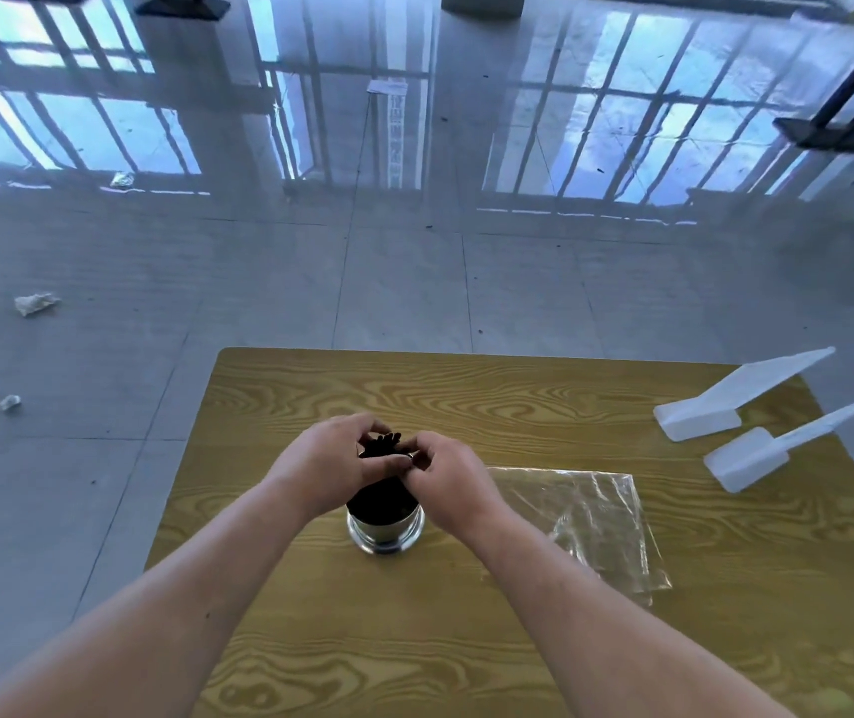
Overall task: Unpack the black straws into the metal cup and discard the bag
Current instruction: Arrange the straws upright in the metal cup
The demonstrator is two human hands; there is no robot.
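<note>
A bundle of black straws (382, 489) stands upright in the metal cup (386, 533) near the middle of the wooden table (466, 396). My left hand (329, 466) and my right hand (448, 481) close around the top of the bundle from either side, fingers meeting over the straw tips. The clear plastic bag (588, 520) lies flat and empty on the table, to the right of the cup and apart from both hands.
Two white plastic pieces (725, 406) (767, 453) lie at the table's far right. Crumpled paper scraps (35, 304) sit on the tiled floor to the left. A dark stand base (829, 132) is on the floor at the far right.
</note>
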